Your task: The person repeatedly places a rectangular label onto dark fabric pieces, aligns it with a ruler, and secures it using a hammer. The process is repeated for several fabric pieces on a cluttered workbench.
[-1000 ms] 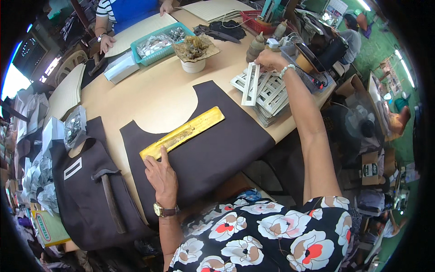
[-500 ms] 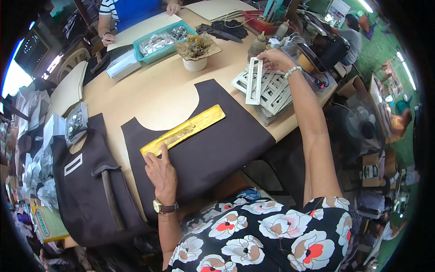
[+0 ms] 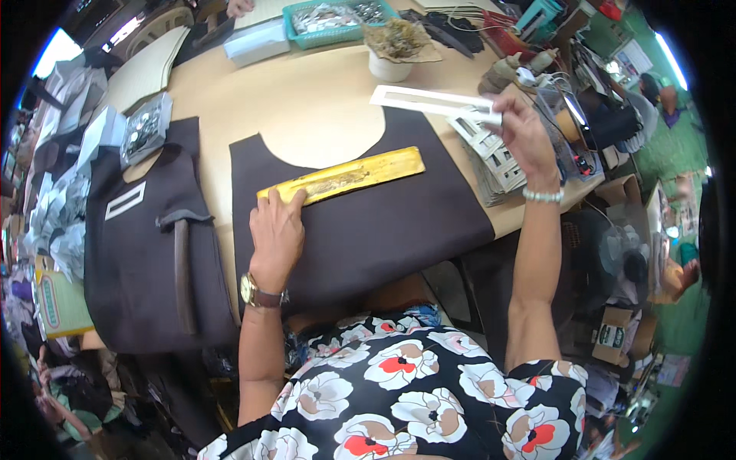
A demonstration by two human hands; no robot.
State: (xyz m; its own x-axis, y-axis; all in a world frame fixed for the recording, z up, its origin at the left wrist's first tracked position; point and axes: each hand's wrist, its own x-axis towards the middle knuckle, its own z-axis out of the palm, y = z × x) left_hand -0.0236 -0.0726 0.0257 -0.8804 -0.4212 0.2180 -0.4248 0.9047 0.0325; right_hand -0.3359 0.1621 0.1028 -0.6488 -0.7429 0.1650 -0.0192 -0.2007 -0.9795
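My right hand (image 3: 525, 138) pinches one end of a white slotted rectangular frame (image 3: 429, 101), lifted over the dark fabric's upper right part. Below that hand lies a stack of similar white frames (image 3: 497, 162). My left hand (image 3: 274, 236) is closed over the left end of a yellow bar (image 3: 360, 170), fingertips and thumb at its lower edge. The bar has a worn, brownish middle and lies slanted across a dark brown fabric piece (image 3: 368, 238) with a curved neckline cutout. What lies under the left fingertips is hidden.
Left of the fabric, another dark piece (image 3: 138, 268) bears a white frame (image 3: 125, 201) and a hammer (image 3: 182, 268). At the back stand a teal basket (image 3: 322, 37), a white box (image 3: 257, 42) and a white pot (image 3: 389, 69) topped with brown residue. A red basket (image 3: 498, 34) is far right.
My right hand has lifted the white frame off the stack and turned it from upright to nearly level, toward the left. My left hand stays at the bar's end. The whole view has shifted.
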